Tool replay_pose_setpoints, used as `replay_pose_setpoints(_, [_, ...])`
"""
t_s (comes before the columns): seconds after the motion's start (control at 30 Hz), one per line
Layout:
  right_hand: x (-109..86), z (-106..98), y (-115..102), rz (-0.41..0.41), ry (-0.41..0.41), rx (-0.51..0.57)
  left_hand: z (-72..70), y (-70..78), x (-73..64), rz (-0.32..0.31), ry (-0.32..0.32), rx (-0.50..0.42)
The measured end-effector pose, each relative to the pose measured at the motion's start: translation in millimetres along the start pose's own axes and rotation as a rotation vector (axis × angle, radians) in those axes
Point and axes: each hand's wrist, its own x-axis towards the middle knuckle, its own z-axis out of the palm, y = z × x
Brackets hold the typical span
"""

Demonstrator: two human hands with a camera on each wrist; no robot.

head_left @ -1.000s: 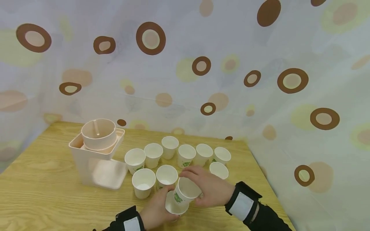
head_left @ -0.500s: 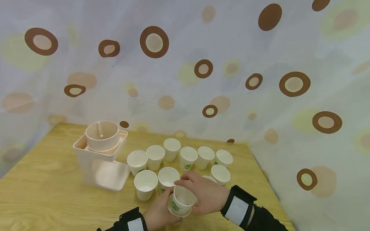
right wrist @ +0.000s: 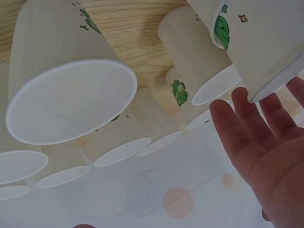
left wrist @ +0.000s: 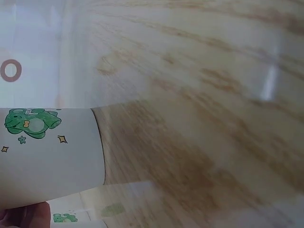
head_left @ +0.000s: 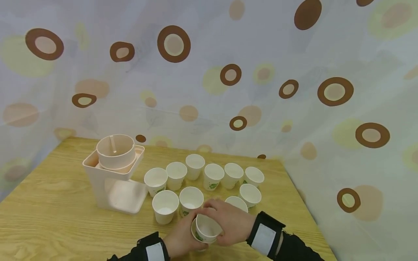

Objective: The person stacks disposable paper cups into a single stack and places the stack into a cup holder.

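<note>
In the head view, my left hand [head_left: 183, 236] grips a white paper cup [head_left: 193, 230] near the table's front. My right hand [head_left: 232, 222] holds a second paper cup [head_left: 207, 227] by its rim, sunk partway into the first and tilted a little. The right wrist view shows fingertips [right wrist: 241, 99] at the rim of this cup [right wrist: 273, 52], which bears a green cartoon print. In the left wrist view, the gripped cup [left wrist: 52, 159] carries a green cartoon animal, and a fingertip shows below it. The lower cup's bottom is hidden.
Several more white paper cups [head_left: 213, 174] stand upright in loose rows just beyond my hands. One cup [head_left: 237, 203] is close behind my right hand. A cream plastic container with a round cup-like part on top [head_left: 114, 154] stands at the left on the wooden table [head_left: 58, 203].
My right hand has moved left and down, bringing its cup from above the lower cup's rim to inside it. The left hand keeps its grip. A cup behind the right hand has come into view.
</note>
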Motion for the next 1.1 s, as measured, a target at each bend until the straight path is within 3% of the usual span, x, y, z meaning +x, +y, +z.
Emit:
replay_pose_setpoints(0.17, [1.5,2.9,1.0,0.025,-0.038,0.027,-0.5,-0.9,-1.0,-0.002,0.000,-0.015])
replay_pose_setpoints(0.67, [4.1,6.0,1.9,0.007,-0.037,0.009,-2.1,-1.0,0.5,-0.006,-0.018,-0.035])
replay_pose_setpoints(1.1, [3.5,8.6,3.0,0.057,-0.049,0.067,-2.4,1.6,0.4,-0.041,-0.034,-0.036])
